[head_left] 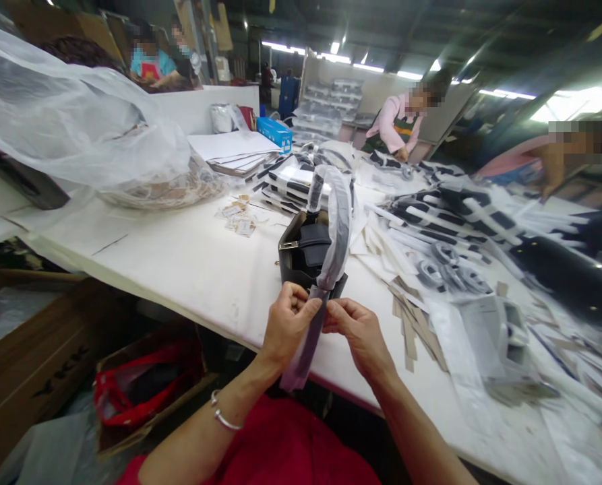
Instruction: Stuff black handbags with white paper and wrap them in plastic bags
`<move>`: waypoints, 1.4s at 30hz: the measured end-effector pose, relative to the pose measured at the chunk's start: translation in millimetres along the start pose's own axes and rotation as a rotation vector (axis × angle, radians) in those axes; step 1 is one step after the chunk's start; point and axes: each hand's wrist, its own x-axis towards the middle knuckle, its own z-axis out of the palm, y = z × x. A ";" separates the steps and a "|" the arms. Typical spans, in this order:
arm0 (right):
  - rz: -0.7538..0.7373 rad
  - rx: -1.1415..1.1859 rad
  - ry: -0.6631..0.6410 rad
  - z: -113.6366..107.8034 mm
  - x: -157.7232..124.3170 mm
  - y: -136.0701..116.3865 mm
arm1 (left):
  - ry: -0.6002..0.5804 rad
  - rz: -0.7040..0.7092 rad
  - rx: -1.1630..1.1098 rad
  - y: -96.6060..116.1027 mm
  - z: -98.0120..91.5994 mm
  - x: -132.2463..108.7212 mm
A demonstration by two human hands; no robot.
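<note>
A dark handbag stands upright on the white table in front of me, its top open. Its looped handle is wrapped in whitish film and rises above the bag. A strip of thin translucent wrap hangs from the handle's near end down over the table edge. My left hand pinches this wrap from the left, thumb against fingers. From the right, my right hand pinches at the same spot, its fingertips partly hidden behind the strip.
A large clear plastic bag bulges on the left. Small tags lie beyond the handbag. Wrapped straps, cardboard strips and a tape dispenser crowd the right. Boxes stand below left. Other people work across the table.
</note>
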 end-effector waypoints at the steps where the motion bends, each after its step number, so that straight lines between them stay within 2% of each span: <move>1: 0.002 0.007 0.006 3.1 2.2 -1.0 | -0.028 -0.022 -0.020 -3.3 -3.1 -1.9; 5: 0.036 0.000 0.018 10.1 6.7 -3.4 | -0.144 -0.045 -0.032 -8.1 -11.7 -7.1; 7: 0.041 -0.036 0.039 11.5 7.4 -5.5 | -0.120 -0.039 -0.024 -5.9 -11.4 -8.7; 9: 0.019 -0.109 0.058 12.6 7.8 -8.6 | -0.045 -0.003 0.037 -3.3 -8.8 -10.4; 12: -0.058 -0.288 0.096 14.7 8.2 -12.5 | 0.022 0.146 0.187 -2.2 -4.7 -13.1; 16: -0.147 -0.436 0.154 17.5 8.7 -13.2 | 0.023 0.433 0.379 -4.9 -4.2 -16.5; 19: -0.135 -0.375 0.137 17.0 7.5 -13.0 | 0.014 0.588 0.517 -6.5 -5.2 -21.1; 24: -0.036 -0.206 -0.015 12.3 1.6 -17.9 | -0.022 0.740 0.719 -7.6 -3.6 -30.1; 26: -0.005 -0.210 -0.038 11.6 0.8 -19.9 | -0.054 0.748 0.787 -6.4 -2.8 -31.8; 29: 0.031 -0.200 0.009 12.0 4.9 -20.1 | -0.074 0.749 0.877 -2.4 -1.7 -33.6; 32: 0.043 -0.164 0.049 12.6 11.8 -17.9 | -0.076 0.757 0.835 -0.5 -1.3 -37.7; 34: 0.037 -0.170 0.055 12.9 14.5 -16.4 | -0.057 0.671 0.690 -3.6 -1.9 -41.8; 36: 0.021 -0.192 0.062 13.7 14.8 -15.1 | -0.027 0.492 0.534 -10.7 -3.6 -46.5; 38: -0.006 -0.210 0.073 15.0 13.7 -13.2 | -0.039 0.346 0.449 -20.4 -6.4 -51.3; 39: -0.022 -0.217 0.079 15.7 13.0 -11.9 | -0.062 0.329 0.444 -25.2 -8.3 -53.9; 40: -0.041 -0.221 0.089 16.4 12.3 -10.4 | -0.093 0.357 0.460 -29.4 -10.7 -56.8; 42: -0.078 -0.220 0.105 17.1 11.7 -7.5 | -0.184 0.518 0.515 -34.1 -17.0 -63.1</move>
